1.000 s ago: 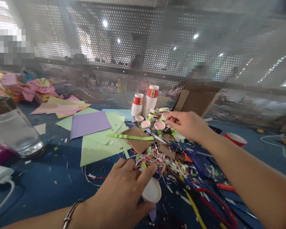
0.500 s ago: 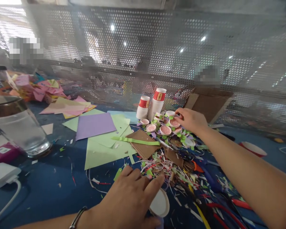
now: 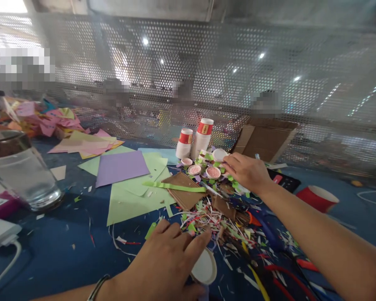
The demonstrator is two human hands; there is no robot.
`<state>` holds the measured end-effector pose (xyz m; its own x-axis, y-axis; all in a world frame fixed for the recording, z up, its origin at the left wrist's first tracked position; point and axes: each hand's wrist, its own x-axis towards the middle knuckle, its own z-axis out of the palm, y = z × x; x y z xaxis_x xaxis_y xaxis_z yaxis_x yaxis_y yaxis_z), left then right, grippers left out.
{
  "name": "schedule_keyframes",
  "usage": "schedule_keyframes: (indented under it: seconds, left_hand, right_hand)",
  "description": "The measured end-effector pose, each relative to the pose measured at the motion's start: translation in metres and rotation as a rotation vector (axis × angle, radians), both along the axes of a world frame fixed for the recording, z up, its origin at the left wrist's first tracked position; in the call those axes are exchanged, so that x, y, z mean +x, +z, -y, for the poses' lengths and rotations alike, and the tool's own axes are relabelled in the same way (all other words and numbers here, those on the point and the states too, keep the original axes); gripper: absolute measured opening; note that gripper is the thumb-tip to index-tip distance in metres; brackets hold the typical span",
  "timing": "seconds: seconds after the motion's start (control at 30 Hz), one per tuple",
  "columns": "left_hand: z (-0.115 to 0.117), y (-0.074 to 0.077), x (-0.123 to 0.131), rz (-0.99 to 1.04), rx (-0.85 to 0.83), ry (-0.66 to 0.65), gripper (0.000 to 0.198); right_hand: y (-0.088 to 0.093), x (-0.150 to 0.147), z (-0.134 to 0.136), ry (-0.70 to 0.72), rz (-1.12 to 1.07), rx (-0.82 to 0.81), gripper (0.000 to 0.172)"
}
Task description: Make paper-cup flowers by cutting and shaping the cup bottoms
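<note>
My right hand [image 3: 249,171] reaches over a cluster of cut-down paper cups trimmed with green and purple paper. Its thumb and fingertips are closed at the edge of a white paper cup bottom [image 3: 219,155]. In front of it sit pink-patterned cup bottoms [image 3: 213,172]. My left hand [image 3: 167,257] lies palm down on the table, fingers loosely stretched. Its index finger and thumb lie around another white cup bottom [image 3: 204,267] without visibly gripping it. A bit of purple shows under that piece.
Paper cup stacks [image 3: 203,138] stand behind the cluster. Paper scraps [image 3: 207,217], pliers with red handles [image 3: 278,278] and brown cardboard [image 3: 184,196] lie mid-table. Green and purple sheets [image 3: 122,167] and a water glass [image 3: 34,175] are left. A red cup [image 3: 318,198] lies right.
My right hand has shifted slightly, and the white cup bottom at its fingertips shows more of its face. More of the red cup and a black object is uncovered. My left hand stays put.
</note>
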<state>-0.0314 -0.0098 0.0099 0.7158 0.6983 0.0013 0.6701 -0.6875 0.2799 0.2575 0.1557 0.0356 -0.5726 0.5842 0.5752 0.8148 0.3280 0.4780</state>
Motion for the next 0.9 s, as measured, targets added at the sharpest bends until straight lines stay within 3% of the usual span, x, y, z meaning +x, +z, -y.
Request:
schedule_keyframes:
  seconds: [0.27, 0.33, 0.43, 0.5, 0.57, 0.6, 0.7, 0.8, 0.9]
  left_hand:
    - [0.002, 0.002, -0.003, 0.069, -0.024, 0.021, 0.08]
    - [0.001, 0.004, -0.006, 0.201, -0.029, 0.035, 0.067]
    - [-0.004, 0.006, -0.008, 0.562, -0.09, 0.139, 0.046]
    - [-0.01, 0.006, -0.008, 0.839, -0.222, 0.247, 0.051]
    - [-0.017, 0.005, -0.005, 1.068, -0.456, 0.305, 0.06]
    - [-0.02, 0.004, -0.004, 1.146, -0.58, 0.319, 0.062]
    - [-0.027, 0.001, 0.0, 1.243, -0.746, 0.386, 0.052]
    - [-0.031, -0.002, -0.001, 1.267, -0.74, 0.387, 0.038]
    - [-0.035, -0.005, -0.004, 1.28, -0.589, 0.37, 0.032]
  right_hand:
    - [0.001, -0.014, 0.035, 0.242, 0.054, 0.113, 0.013]
    - [0.003, -0.019, 0.05, 0.293, 0.064, 0.107, 0.012]
    - [0.006, -0.029, 0.077, 0.364, 0.07, 0.076, 0.014]
    - [0.007, -0.038, 0.095, 0.394, 0.072, 0.053, 0.015]
    - [0.009, -0.05, 0.112, 0.434, 0.088, 0.033, 0.016]
    - [0.01, -0.056, 0.119, 0.464, 0.099, 0.036, 0.019]
    - [0.01, -0.072, 0.136, 0.55, 0.092, 0.02, 0.027]
    - [0.006, -0.077, 0.145, 0.569, 0.027, -0.067, 0.026]
    - [-0.001, -0.074, 0.15, 0.553, -0.098, -0.174, 0.02]
